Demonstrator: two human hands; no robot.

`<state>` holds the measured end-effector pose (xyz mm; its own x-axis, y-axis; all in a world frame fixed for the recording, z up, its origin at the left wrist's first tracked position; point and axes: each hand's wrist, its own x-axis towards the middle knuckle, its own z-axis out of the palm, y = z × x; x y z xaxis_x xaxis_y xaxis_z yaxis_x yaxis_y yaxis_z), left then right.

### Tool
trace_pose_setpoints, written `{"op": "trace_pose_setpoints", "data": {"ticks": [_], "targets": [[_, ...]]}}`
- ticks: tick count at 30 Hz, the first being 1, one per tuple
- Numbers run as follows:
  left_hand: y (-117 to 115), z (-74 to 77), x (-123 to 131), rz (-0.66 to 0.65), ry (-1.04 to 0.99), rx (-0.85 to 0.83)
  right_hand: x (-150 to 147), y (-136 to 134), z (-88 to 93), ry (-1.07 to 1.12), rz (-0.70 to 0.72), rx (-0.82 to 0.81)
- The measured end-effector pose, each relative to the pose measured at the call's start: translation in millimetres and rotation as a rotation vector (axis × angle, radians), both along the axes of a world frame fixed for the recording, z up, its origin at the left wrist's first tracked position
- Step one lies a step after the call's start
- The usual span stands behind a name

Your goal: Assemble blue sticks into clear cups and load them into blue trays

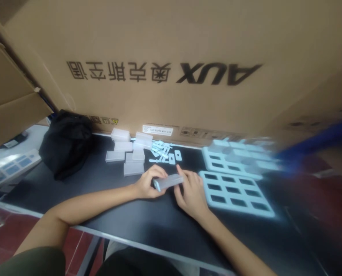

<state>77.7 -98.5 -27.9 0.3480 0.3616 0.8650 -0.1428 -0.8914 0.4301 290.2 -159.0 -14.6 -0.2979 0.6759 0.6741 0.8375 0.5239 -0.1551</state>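
Observation:
My left hand (148,184) is curled around the left end of a small translucent plastic case (168,181) held just above the black table (148,226). The fingertips of my right hand (190,191) pinch the case's right end. Behind the hands lie several similar clear cases (125,153) and a scatter of small pale-blue plastic pieces (162,150). To the right of my right hand sits a pale-blue tray with rectangular slots (234,192), and a second such tray (234,158) lies behind it, blurred.
A large brown cardboard box printed "AUX" (188,57) stands upright along the back of the table. A black bag (66,142) sits at the left. A blurred blue shape (317,143) crosses the right side. Red floor shows below the table's front edge.

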Motion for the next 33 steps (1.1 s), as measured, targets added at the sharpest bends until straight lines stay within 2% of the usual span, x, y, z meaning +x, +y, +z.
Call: {"op": "trace_pose_setpoints", "data": {"ticks": [6, 8, 13, 17, 21, 25, 30, 33], "targets": [[0, 11.1, 1, 0.079, 0.000, 0.073, 8, 20, 4.0, -0.139, -0.073, -0.017], [0, 12.6, 0, 0.067, 0.012, 0.090, 4, 36, 10.0, -0.198, -0.089, -0.111], [-3, 10.0, -2, -0.016, 0.096, 0.059, -24, 88, 34.0, -0.382, -0.054, -0.514], [-4, 5.1, -3, -0.083, 0.104, -0.024, -43, 115, 48.7, -0.419, -0.047, -0.591], [-4, 3.5, -4, -0.121, 0.116, -0.110, -50, 126, 54.5, -0.435, -0.064, -0.647], [-4, 4.8, -4, -0.145, 0.212, -0.207, -53, 133, 56.0, -0.452, -0.058, -0.689], [-5, 5.4, -3, -0.089, 0.353, -0.326, -53, 139, 58.4, -0.471, -0.036, -0.720], [-2, 0.8, 0, -0.097, 0.298, -0.320, -50, 142, 61.8, -0.487, -0.013, -0.710]]}}
